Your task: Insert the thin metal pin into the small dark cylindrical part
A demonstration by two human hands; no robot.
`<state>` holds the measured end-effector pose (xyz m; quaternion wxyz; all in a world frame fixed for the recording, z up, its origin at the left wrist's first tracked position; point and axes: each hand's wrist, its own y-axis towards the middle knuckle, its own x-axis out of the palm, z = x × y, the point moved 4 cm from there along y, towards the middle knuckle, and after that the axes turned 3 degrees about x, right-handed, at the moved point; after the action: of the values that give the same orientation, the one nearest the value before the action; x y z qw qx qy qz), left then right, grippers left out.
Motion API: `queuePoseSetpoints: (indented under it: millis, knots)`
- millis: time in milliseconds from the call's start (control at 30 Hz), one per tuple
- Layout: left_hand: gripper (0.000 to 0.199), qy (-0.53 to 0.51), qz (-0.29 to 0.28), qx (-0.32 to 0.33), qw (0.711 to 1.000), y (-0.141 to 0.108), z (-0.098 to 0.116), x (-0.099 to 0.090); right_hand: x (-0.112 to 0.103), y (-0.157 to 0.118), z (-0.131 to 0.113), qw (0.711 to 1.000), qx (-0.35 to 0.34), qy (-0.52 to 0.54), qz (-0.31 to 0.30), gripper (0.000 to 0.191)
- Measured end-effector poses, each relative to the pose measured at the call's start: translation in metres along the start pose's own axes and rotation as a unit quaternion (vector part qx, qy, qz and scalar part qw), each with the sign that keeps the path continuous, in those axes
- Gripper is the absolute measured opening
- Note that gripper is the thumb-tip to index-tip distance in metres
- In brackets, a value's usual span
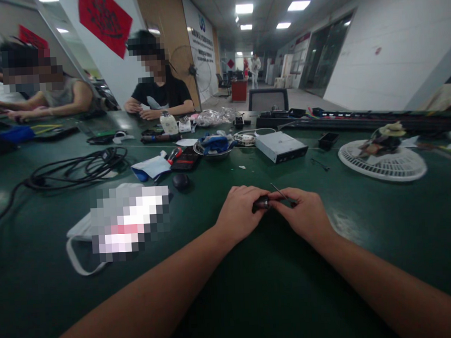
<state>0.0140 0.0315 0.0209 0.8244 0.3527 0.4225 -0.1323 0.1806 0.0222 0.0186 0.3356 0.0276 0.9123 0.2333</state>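
Note:
Near the middle of the green table point(198, 221), my left hand point(240, 211) is wrapped round a small dark cylindrical part point(263, 202). Its shiny end shows between my two hands. My right hand point(303, 210) has its thumb and fingertips against that end. A thin metal rod point(277, 190), perhaps a screwdriver shaft, sticks up and to the left from the fingers of my right hand. The fingers hide most of the dark part and the rod's lower end.
A pixelated object with a white strap point(81, 265) lies left, near a black mouse point(181, 181). Beyond are a blue-filled bowl point(214, 144), a silver drive box point(281, 146) and a white fan grille point(382, 160). Black cable point(70, 172) coils at left. People sit across the table.

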Motion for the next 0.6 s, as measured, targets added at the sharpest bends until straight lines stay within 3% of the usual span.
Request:
queuePoseSetpoints:
  millis: [167,400,600]
  knots:
    - [0.03,-0.015,-0.002,0.006,1.0,0.0,0.0,0.0,0.0,0.003,0.001,1.0,0.014,-0.003,0.008,0.005]
    - [0.03,-0.027,0.002,0.017,0.999,0.0,0.002,-0.001,0.003,0.003,0.008,0.994,0.1,0.026,-0.042,0.006]
    - [0.03,-0.026,0.006,0.014,1.0,0.0,0.0,-0.001,0.006,0.002,0.011,0.993,0.102,0.032,-0.05,0.007]
